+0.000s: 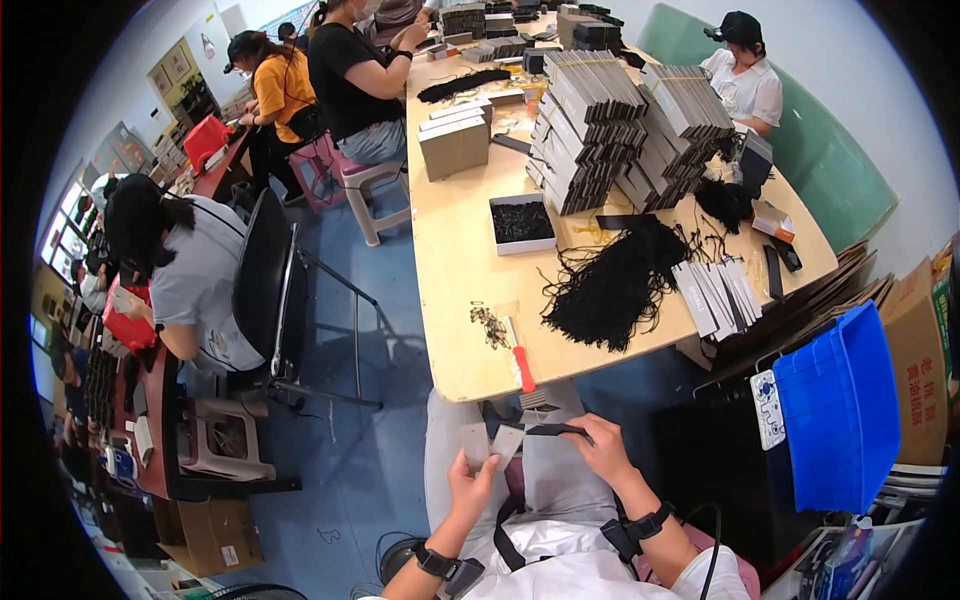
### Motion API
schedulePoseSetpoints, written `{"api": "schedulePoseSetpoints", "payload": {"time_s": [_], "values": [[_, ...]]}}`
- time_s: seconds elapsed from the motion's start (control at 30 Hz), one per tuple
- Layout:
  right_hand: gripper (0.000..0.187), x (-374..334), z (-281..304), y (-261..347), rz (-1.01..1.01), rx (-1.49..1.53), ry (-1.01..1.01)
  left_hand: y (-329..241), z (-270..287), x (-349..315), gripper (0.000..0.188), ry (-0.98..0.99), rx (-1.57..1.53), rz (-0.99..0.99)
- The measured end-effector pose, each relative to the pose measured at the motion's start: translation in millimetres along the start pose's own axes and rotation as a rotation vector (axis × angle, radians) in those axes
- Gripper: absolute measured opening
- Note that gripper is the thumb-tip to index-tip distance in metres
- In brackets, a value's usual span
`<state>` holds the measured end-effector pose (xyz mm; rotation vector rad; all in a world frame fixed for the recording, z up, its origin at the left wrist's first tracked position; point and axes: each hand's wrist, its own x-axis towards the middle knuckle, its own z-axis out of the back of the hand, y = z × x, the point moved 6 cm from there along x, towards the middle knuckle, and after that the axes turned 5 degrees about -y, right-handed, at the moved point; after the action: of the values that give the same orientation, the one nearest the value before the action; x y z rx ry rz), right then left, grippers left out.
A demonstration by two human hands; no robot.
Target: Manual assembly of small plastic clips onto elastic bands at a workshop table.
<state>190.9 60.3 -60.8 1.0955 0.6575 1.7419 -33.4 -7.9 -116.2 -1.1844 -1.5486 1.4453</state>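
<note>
Over my lap, my left hand [472, 486] pinches pale grey cards [507, 440], which are spread apart like an open folder. My right hand [602, 452] is closed on one end of a thin black strip [552, 430], and the strip's other end reaches the cards' right edge. Between my knees, just below the table edge, sits a small stack of grey cards [536, 401]. A red-handled tool [522, 368] lies at the table's near edge, close to a little pile of dark thin loops [488, 324].
The wooden table [450, 260] holds a heap of black cords [615, 285], fanned white cards [717, 298], a white box of small black pieces [522, 224] and tall card stacks [590, 130]. A blue crate [838, 410] stands right. Several people work nearby; a black chair [275, 280] is left.
</note>
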Motion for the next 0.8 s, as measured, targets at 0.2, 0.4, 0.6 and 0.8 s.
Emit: {"api": "schedulePoseSetpoints", "payload": {"time_s": [0.2,0.4,0.6,0.8], "values": [[0.012,-1,2,-3,-0.068,0.053,-0.071,-3,-7,-7,0.02,0.037,0.046,-0.043],[0.015,8,-1,-4,-0.11,0.095,-0.096,-27,-29,1,0.01,0.042,0.332,-0.231],[0.019,11,21,12,-0.086,0.051,-0.156,-35,-36,5,0.012,-0.068,0.358,-0.253],[0.017,-9,0,-2,-0.179,0.238,0.139,-16,-25,16,0.013,-0.101,0.272,-0.198]]}}
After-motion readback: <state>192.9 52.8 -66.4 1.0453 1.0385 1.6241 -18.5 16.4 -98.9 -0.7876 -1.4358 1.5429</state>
